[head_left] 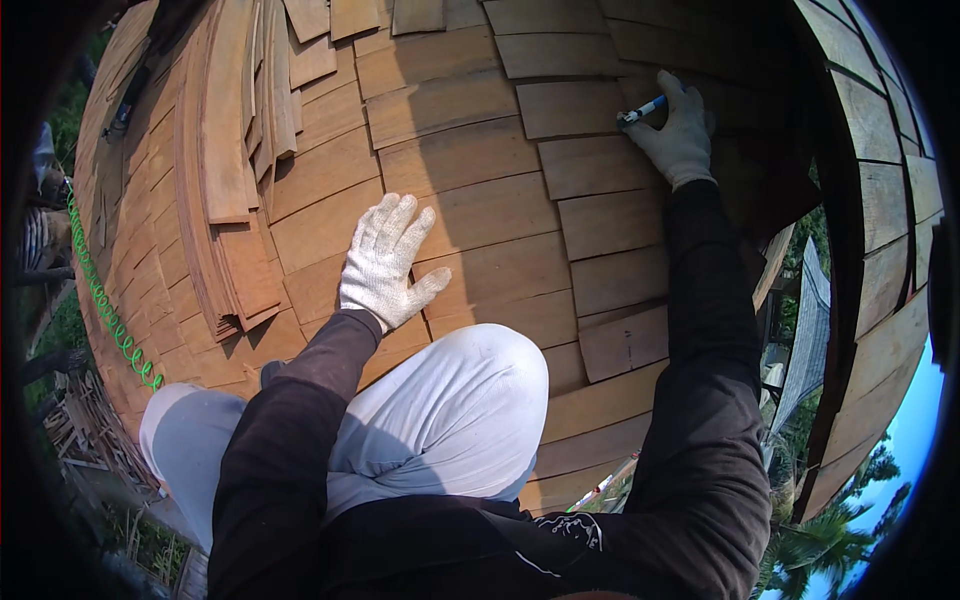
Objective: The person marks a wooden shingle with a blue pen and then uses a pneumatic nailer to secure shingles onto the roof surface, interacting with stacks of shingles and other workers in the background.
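My left hand (390,262), in a pale knit glove, rests with fingers spread on the wooden shingles (470,255) in front of my bent knee. My right hand (678,135), also gloved, grips a blue-and-white marker (645,110) over the shaded shingles at the upper right; its tip points down-left, and I cannot tell whether it touches wood. Overlapping courses of shingles run across the curved roof, with a shadow over the right side.
Loose stacked planks (228,190) lie upper left. A green coiled hose (103,290) runs along the left edge, beside a drop to scrap wood (90,450) and greenery. A raised shingled section (875,205) borders the right, with sky and palms beyond.
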